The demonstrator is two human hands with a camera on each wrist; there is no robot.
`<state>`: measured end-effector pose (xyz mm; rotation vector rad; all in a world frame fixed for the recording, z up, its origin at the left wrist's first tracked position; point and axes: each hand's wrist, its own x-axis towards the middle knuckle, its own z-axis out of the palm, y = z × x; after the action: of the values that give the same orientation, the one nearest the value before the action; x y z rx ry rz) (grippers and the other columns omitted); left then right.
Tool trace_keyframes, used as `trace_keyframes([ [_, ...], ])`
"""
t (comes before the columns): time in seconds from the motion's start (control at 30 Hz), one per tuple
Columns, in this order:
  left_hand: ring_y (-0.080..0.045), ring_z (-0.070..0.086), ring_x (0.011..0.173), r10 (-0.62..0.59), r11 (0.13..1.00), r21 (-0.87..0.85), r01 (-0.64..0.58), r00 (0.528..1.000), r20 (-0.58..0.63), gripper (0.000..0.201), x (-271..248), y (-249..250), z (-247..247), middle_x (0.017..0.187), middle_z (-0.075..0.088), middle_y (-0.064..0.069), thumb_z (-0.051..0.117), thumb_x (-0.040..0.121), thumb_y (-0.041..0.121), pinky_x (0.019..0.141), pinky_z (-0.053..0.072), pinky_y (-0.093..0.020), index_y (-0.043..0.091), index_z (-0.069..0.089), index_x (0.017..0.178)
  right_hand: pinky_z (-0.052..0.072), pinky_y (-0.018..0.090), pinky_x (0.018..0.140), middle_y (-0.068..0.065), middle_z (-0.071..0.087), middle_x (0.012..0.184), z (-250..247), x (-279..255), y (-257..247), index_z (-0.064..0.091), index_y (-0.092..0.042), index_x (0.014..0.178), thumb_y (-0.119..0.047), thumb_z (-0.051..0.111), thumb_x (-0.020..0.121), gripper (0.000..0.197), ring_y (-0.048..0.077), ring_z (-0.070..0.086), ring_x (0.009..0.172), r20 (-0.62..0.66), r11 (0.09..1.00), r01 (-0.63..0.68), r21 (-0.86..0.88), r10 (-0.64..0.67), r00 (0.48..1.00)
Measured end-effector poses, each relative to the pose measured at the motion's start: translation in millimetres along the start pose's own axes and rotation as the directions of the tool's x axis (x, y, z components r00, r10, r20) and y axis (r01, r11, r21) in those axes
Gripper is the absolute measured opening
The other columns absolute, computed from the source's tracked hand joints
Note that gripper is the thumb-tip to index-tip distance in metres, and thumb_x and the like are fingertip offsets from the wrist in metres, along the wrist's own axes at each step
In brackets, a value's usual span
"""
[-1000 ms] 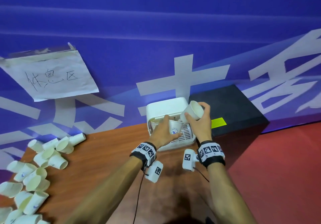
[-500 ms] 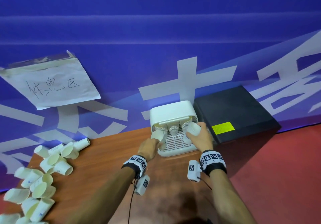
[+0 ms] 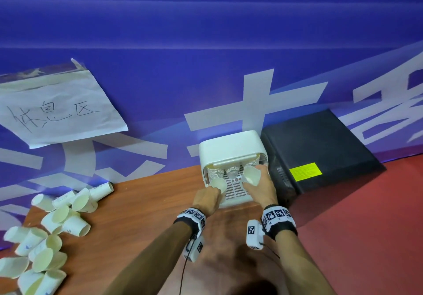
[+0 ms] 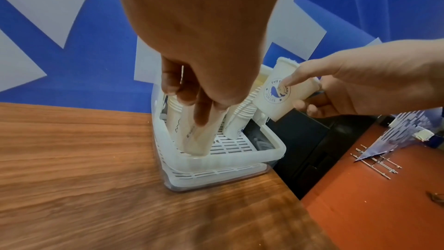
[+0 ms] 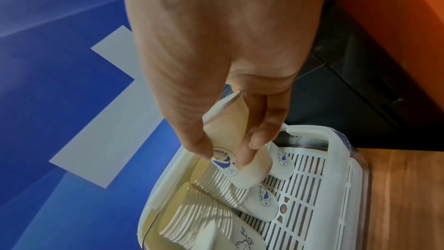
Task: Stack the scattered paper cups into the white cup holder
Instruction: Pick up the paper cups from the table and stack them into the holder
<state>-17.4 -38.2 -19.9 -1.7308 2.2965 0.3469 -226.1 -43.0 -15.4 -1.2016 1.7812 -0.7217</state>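
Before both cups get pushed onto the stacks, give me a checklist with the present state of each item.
1. Left hand grips its cup: ok.
2. Right hand pinches its cup firmly: ok.
3. White cup holder open at the front: ok.
4. Right cup lined up with a stack: not ok, tilted above it.
5. Left cup seated on its stack: cannot tell, fingers hide it.
6. Loose cups remaining on the table: not ok, many left.
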Motion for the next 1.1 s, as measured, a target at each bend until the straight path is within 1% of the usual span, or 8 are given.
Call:
trace_keyframes([
  [0.1, -0.039, 0.069, 0.094, -0.004, 0.999, 0.038, 0.001, 0.997, 0.075, 0.023, 7.3, -0.5, 6.9, 0.107, 0.071, -0.017, 0.048, 0.098, 0.016, 0.071, 0.051, -0.038, 0.008, 0.067, 0.108, 0.058, 0.041, 0.079, -0.013, 0.065, 0.106, 3.8, -9.7, -3.7, 0.044, -0.046, 0.114, -0.046, 0.081, 0.066, 0.060, 0.020, 0.065, 0.095, -0.032, 0.999, 0.000, 0.033, 0.001, 0.999],
  [0.23, -0.038, 0.070, 0.091, 0.039, 0.999, 0.028, -0.043, 0.991, 0.125, 0.021, 18.9, -1.6, 17.8, 0.102, 0.072, -0.015, 0.052, 0.098, 0.017, 0.067, 0.048, -0.036, 0.009, 0.070, 0.103, 0.042, 0.026, 0.077, -0.007, 0.062, 0.111, 2.4, -29.2, -8.9, 0.045, -0.031, 0.125, -0.029, 0.079, 0.085, 0.053, 0.018, 0.059, 0.100, -0.010, 1.000, 0.013, 0.029, -0.013, 1.000],
  [0.37, -0.036, 0.069, 0.094, 0.057, 0.998, -0.028, -0.053, 0.982, 0.180, 0.022, 25.5, -3.9, 26.3, 0.106, 0.072, -0.016, 0.052, 0.098, 0.019, 0.074, 0.053, -0.038, 0.007, 0.069, 0.104, 0.034, 0.013, 0.073, -0.006, 0.057, 0.109, 14.1, -31.8, 0.7, 0.046, -0.023, 0.130, -0.019, 0.080, 0.085, 0.057, 0.017, 0.055, 0.100, -0.016, 0.999, 0.032, 0.024, -0.031, 0.999],
  [0.6, -0.031, 0.068, 0.097, 0.131, 0.987, -0.119, -0.109, 0.970, 0.204, 0.017, 9.3, -14.0, 28.6, 0.108, 0.069, -0.009, 0.057, 0.094, 0.024, 0.071, 0.047, -0.032, 0.017, 0.064, 0.108, 0.045, 0.030, 0.100, -0.008, 0.056, 0.126, 38.7, -16.3, -0.4, 0.043, -0.035, 0.132, -0.021, 0.082, 0.082, 0.065, 0.014, 0.053, 0.117, 0.067, 0.994, 0.033, 0.105, -0.040, 0.997],
  [0.77, -0.028, 0.067, 0.094, 0.194, 0.977, -0.135, -0.168, 0.958, 0.211, 0.029, -11.8, -21.7, 19.6, 0.109, 0.068, -0.006, 0.057, 0.092, 0.017, 0.077, 0.056, -0.033, 0.021, 0.060, 0.120, 0.046, 0.036, 0.097, -0.010, 0.056, 0.121, 63.9, -2.6, -10.5, 0.045, -0.038, 0.122, -0.027, 0.085, 0.076, 0.062, 0.015, 0.053, 0.114, 0.167, 0.999, 0.024, 0.043, -0.031, 0.985],
  [0.93, -0.029, 0.066, 0.098, 0.171, 0.980, -0.139, -0.141, 0.958, 0.230, 0.047, -24.1, -33.5, 14.1, 0.123, 0.064, -0.010, 0.051, 0.094, 0.007, 0.073, 0.049, -0.029, 0.016, 0.050, 0.140, 0.043, 0.026, 0.089, -0.001, 0.057, 0.121, 87.6, 4.1, -7.2, 0.049, -0.028, 0.131, -0.014, 0.079, 0.080, 0.061, 0.021, 0.056, 0.114, 0.249, 0.990, 0.069, -0.120, -0.037, 0.968],
  [1.03, -0.033, 0.066, 0.102, 0.134, 0.982, -0.159, -0.099, 0.964, 0.231, 0.044, -25.8, -41.4, 7.2, 0.126, 0.064, -0.011, 0.052, 0.093, 0.010, 0.081, 0.053, -0.035, 0.014, 0.052, 0.137, 0.042, 0.009, 0.075, -0.010, 0.055, 0.109, 95.1, 10.7, -8.3, 0.056, -0.023, 0.125, -0.007, 0.079, 0.080, 0.053, 0.013, 0.057, 0.102, 0.309, 0.988, 0.089, -0.123, -0.048, 0.950],
  [1.1, -0.037, 0.067, 0.101, 0.087, 0.986, -0.160, -0.049, 0.967, 0.239, 0.039, -27.5, -46.5, 1.0, 0.120, 0.066, -0.018, 0.052, 0.092, 0.012, 0.078, 0.052, -0.038, 0.005, 0.052, 0.131, 0.045, 0.017, 0.088, -0.004, 0.056, 0.120, 103.8, 16.9, -3.6, 0.058, -0.020, 0.133, -0.016, 0.080, 0.083, 0.055, 0.017, 0.056, 0.112, 0.314, 0.982, 0.105, -0.158, -0.050, 0.948],
])
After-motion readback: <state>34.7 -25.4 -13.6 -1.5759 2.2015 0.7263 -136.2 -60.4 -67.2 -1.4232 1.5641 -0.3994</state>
